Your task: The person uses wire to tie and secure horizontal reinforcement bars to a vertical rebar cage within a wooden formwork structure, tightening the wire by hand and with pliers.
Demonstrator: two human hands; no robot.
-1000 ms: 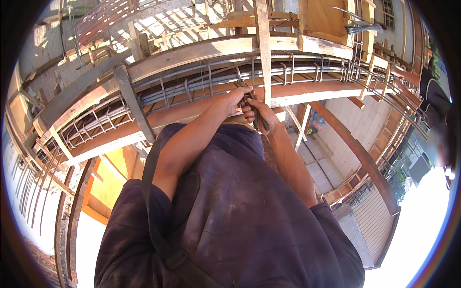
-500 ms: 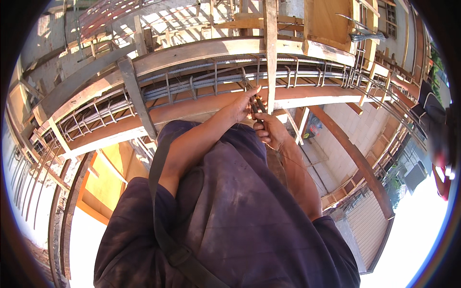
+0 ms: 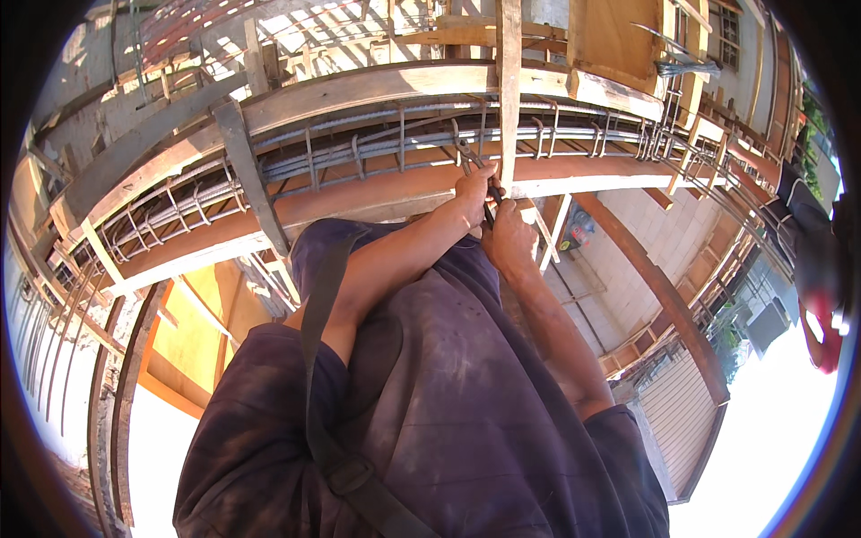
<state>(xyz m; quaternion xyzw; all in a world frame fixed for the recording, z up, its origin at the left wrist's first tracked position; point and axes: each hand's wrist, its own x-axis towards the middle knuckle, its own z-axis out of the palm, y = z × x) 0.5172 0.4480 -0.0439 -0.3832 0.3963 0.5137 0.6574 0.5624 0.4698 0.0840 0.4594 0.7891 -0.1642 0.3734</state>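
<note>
A pair of pincers [image 3: 465, 152] points forward from my hands, its jaws among the bars of a steel rebar cage [image 3: 386, 146]. My left hand [image 3: 473, 194] is closed round its handles just below the jaws. Right behind it, my right hand [image 3: 515, 237] is closed at the rear ends of the dark handles, its fingers partly hidden. The cage lies inside a long wooden formwork trough [image 3: 368, 190], with stirrups standing across the bars. Whether the jaws bite on a wire or bar is too small to tell.
An upright timber [image 3: 508, 99] crosses the trough just right of the pincers; a grey crosspiece [image 3: 251, 175] spans it on the left. Loose rebar ends [image 3: 717, 175] stick out at the right. A brown beam [image 3: 659, 291] slopes below, and a plywood panel [image 3: 202, 332] stands lower left.
Both hands have moved slightly up and right, toward the cage. The pincers' jaws now reach among the bars; earlier the tool was held lower, near the trough's near side, between both hands.
</note>
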